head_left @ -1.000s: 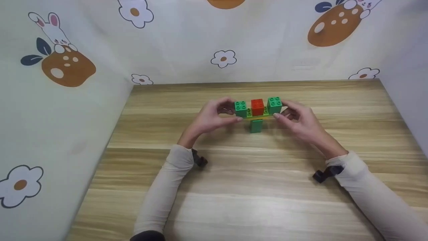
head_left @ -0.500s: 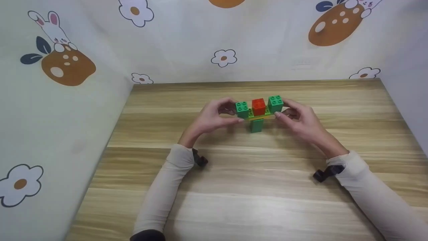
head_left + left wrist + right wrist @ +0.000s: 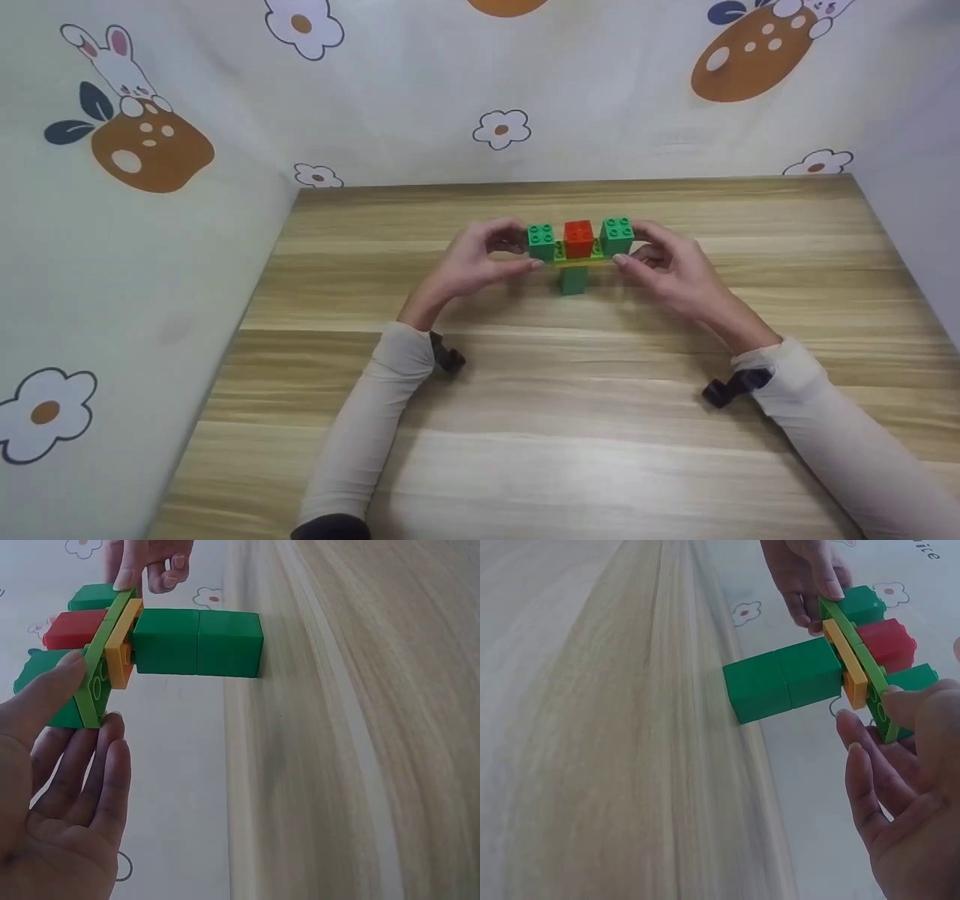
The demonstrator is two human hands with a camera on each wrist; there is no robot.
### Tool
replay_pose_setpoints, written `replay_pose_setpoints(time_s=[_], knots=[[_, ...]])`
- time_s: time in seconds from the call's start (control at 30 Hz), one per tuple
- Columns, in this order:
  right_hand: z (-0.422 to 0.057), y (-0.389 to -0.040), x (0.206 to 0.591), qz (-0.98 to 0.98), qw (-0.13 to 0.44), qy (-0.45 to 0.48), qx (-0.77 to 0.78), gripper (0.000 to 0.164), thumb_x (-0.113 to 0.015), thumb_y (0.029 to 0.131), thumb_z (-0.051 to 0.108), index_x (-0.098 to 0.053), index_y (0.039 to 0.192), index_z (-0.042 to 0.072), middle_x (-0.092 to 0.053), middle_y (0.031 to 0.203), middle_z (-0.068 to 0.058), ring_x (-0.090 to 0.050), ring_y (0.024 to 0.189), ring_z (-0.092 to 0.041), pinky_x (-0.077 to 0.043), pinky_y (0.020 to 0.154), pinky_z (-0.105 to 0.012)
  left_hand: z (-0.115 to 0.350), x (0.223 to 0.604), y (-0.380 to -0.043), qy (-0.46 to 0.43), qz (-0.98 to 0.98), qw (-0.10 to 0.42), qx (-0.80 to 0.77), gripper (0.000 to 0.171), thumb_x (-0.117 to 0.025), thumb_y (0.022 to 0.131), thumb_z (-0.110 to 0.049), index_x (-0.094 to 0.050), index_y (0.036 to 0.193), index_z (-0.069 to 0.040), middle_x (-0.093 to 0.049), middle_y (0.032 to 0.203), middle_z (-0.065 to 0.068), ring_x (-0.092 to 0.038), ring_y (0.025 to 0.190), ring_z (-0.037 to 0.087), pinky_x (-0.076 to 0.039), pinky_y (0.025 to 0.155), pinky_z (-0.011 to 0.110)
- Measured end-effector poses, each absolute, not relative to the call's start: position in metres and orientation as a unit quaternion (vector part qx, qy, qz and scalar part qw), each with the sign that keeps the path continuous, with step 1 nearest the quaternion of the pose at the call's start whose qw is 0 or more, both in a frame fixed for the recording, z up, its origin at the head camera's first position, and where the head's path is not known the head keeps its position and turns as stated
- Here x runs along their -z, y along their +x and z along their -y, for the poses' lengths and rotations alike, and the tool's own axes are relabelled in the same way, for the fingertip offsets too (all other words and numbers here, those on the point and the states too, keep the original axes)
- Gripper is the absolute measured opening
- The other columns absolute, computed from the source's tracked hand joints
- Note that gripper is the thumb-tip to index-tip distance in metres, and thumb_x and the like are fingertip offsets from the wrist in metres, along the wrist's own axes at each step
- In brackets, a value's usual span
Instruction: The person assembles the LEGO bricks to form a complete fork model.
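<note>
A toy-brick build stands in the middle of the head view. Its column is two stacked green bricks (image 3: 166, 641) on the table. Across the column's top lies a short orange plate (image 3: 120, 652), under a longer light green plate (image 3: 94, 686). That plate carries a red brick (image 3: 578, 238) at its centre, a left green brick (image 3: 541, 244) and a right green brick (image 3: 617, 237) at its ends. My left hand (image 3: 476, 262) pinches the plate's left end between thumb and fingers. The right end is pinched by my right hand (image 3: 679, 274).
The wooden table (image 3: 525, 420) extends around the build, its back edge meeting a patterned wall sheet (image 3: 405, 90). Dark wrist mounts (image 3: 448, 356) sit on both sleeves.
The plate's right end rose slightly half a second ago, then came down, and the top now looks nearly level. Both hands kept their grip and shifted only slightly.
</note>
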State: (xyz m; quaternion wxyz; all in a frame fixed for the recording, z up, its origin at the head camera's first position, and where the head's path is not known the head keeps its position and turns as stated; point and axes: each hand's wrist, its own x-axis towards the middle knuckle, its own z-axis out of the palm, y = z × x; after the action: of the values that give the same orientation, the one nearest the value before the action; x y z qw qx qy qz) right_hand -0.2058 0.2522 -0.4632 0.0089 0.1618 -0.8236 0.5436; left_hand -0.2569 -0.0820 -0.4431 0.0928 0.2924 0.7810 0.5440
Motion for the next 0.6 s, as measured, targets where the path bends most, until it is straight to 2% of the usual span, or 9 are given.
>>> replay_pose_setpoints(time_s=[0.13, 0.23, 0.47, 0.6], knots=[[-0.2534, -0.2052, 0.4642, 0.829, 0.010, 0.162, -0.536, 0.050, -0.077, 0.102, 0.020, -0.063, 0.149, 0.010, -0.074, 0.135, -0.016, -0.076, 0.096, -0.016, -0.062, 0.083, -0.020, 0.0815, 0.4419, -0.2561, 0.297, -0.784, 0.088, -0.538, 0.040, -0.089, 0.092, -0.020, -0.073, 0.127, -0.008, -0.078, 0.121, 0.007, -0.074, 0.112, 0.020, -0.058, 0.109, 0.044], [-0.2540, -0.2049, 0.4642, 0.833, 0.014, 0.163, -0.528, 0.052, -0.077, 0.102, 0.021, -0.062, 0.151, 0.012, -0.075, 0.132, -0.016, -0.075, 0.096, -0.014, -0.061, 0.084, -0.019, 0.0809, 0.4421, -0.2556, 0.303, -0.783, 0.085, -0.537, 0.040, -0.088, 0.093, -0.019, -0.074, 0.128, -0.007, -0.078, 0.121, 0.008, -0.075, 0.112, 0.020, -0.058, 0.109, 0.044], [-0.2527, -0.2038, 0.4641, 0.844, 0.028, 0.172, -0.507, 0.051, -0.076, 0.103, 0.023, -0.063, 0.151, 0.012, -0.078, 0.122, -0.017, -0.074, 0.089, -0.012, -0.060, 0.077, -0.018, 0.0811, 0.4466, -0.2554, 0.318, -0.782, 0.072, -0.531, 0.036, -0.087, 0.094, -0.015, -0.074, 0.124, -0.001, -0.079, 0.117, 0.012, -0.076, 0.109, 0.023, -0.060, 0.106, 0.044], [-0.2519, -0.2039, 0.4639, 0.843, 0.027, 0.172, -0.509, 0.050, -0.076, 0.103, 0.022, -0.064, 0.150, 0.012, -0.078, 0.127, -0.016, -0.077, 0.089, -0.021, -0.061, 0.076, -0.018, 0.0821, 0.4475, -0.2552, 0.321, -0.783, 0.067, -0.529, 0.036, -0.086, 0.094, -0.016, -0.074, 0.124, -0.001, -0.079, 0.116, 0.012, -0.076, 0.108, 0.022, -0.061, 0.105, 0.041]])
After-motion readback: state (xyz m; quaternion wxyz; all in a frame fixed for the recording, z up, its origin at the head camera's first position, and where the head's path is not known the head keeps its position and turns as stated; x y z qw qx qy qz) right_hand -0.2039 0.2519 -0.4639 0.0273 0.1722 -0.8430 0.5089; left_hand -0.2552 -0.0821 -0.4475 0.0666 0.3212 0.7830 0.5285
